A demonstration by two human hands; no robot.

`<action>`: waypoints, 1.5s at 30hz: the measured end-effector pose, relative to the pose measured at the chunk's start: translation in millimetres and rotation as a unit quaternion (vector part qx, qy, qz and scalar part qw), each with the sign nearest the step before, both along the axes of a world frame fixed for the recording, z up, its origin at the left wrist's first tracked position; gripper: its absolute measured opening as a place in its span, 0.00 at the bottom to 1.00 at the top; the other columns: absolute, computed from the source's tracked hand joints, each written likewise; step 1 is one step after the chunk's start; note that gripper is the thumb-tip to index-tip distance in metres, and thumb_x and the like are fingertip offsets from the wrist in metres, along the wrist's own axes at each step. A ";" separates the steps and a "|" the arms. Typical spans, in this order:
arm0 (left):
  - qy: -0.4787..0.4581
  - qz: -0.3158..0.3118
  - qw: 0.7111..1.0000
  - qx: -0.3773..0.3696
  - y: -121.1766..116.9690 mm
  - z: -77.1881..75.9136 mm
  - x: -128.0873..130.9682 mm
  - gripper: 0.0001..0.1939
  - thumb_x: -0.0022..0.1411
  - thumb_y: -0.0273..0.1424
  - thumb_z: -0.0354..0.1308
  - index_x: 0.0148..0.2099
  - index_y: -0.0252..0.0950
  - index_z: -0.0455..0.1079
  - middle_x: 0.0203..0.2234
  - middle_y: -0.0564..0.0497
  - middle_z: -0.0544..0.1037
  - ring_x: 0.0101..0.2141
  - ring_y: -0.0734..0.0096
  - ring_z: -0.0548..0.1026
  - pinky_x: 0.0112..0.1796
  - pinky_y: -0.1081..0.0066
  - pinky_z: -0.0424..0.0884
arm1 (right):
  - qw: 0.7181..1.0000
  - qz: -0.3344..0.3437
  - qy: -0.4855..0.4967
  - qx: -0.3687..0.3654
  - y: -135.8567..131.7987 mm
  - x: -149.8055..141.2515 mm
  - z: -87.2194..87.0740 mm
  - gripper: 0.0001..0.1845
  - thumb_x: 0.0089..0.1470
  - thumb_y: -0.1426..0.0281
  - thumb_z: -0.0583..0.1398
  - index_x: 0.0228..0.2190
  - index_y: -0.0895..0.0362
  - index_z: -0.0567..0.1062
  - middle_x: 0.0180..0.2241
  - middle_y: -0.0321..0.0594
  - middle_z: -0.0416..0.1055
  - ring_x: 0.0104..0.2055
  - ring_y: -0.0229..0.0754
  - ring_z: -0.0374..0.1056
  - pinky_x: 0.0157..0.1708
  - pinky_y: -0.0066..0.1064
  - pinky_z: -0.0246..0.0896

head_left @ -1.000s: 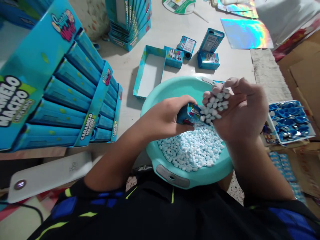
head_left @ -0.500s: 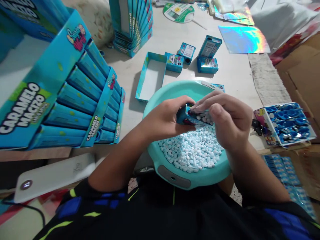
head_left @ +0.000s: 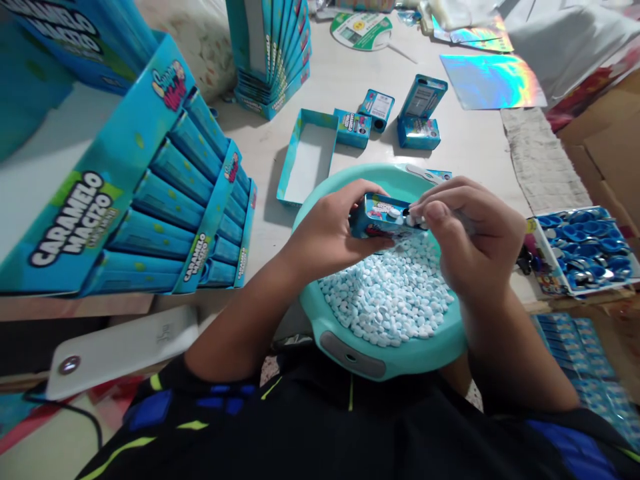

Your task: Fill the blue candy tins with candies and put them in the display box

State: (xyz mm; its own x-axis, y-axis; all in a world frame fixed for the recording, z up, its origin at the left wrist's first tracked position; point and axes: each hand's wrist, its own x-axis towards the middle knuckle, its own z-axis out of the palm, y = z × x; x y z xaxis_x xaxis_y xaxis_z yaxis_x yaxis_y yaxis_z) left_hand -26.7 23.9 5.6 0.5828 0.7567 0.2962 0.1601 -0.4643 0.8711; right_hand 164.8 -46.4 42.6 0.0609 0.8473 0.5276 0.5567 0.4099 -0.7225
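Observation:
My left hand point(head_left: 327, 230) is wrapped round a small blue candy box point(head_left: 381, 208), held on its side above a turquoise basin point(head_left: 430, 360). A heap of white and pale blue candies point(head_left: 390, 303) covers the basin's bottom. At the box's open right end, my right hand point(head_left: 477, 233) has its thumb and fingers curled together, with a few candies at the fingertips. Some candies lie on the box's side and by its dark opening. The inside of my right palm is hidden.
Blue display cartons point(head_left: 145, 167) stand at the left, beside a white power bank point(head_left: 125, 350). Behind the basin are an open blue tray point(head_left: 307, 157) and several small boxes point(head_left: 419, 132). At the right sits a box of blue caps point(head_left: 585, 247); a holographic sheet point(head_left: 493, 80) lies at the back.
The candy box has tilted, showing more of its printed side. My right hand has drawn slightly right, and fewer candies show between it and the box. The whole view has shifted slightly.

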 end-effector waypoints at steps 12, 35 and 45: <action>0.031 0.064 0.996 0.058 0.5 -0.3 -0.8 0.25 0.61 0.40 0.71 0.56 0.40 0.68 0.46 0.47 0.80 0.44 0.63 0.79 0.41 0.66 0.77 | 0.998 -0.043 -0.037 -0.022 6.5 6.2 -1.9 0.06 0.63 0.64 0.62 0.33 0.49 0.78 0.34 0.38 0.76 0.39 0.44 0.72 0.41 0.41 0.69; 0.054 0.055 0.985 0.153 1.5 -2.4 -4.4 0.23 0.63 0.39 0.69 0.56 0.38 0.70 0.48 0.45 0.82 0.46 0.61 0.81 0.46 0.63 0.78 | 0.996 -0.061 -0.019 -0.069 5.8 9.0 -9.3 0.04 0.59 0.69 0.67 0.38 0.52 0.81 0.34 0.36 0.79 0.32 0.38 0.73 0.33 0.35 0.72; 0.013 0.018 0.992 0.128 0.7 -0.8 -3.5 0.23 0.62 0.38 0.71 0.56 0.37 0.72 0.46 0.47 0.82 0.46 0.63 0.81 0.46 0.66 0.78 | 1.000 -0.027 -0.006 -0.011 3.1 5.4 -7.8 0.04 0.62 0.70 0.65 0.38 0.50 0.81 0.36 0.36 0.81 0.39 0.42 0.78 0.40 0.38 0.77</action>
State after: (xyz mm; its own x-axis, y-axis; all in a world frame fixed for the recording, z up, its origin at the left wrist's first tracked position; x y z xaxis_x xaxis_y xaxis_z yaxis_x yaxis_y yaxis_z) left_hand -30.2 24.6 4.8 0.5661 0.6797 0.4665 0.2020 -0.6630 0.7209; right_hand 170.1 -43.4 34.8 0.1005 0.8548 0.5092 0.5870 0.3623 -0.7240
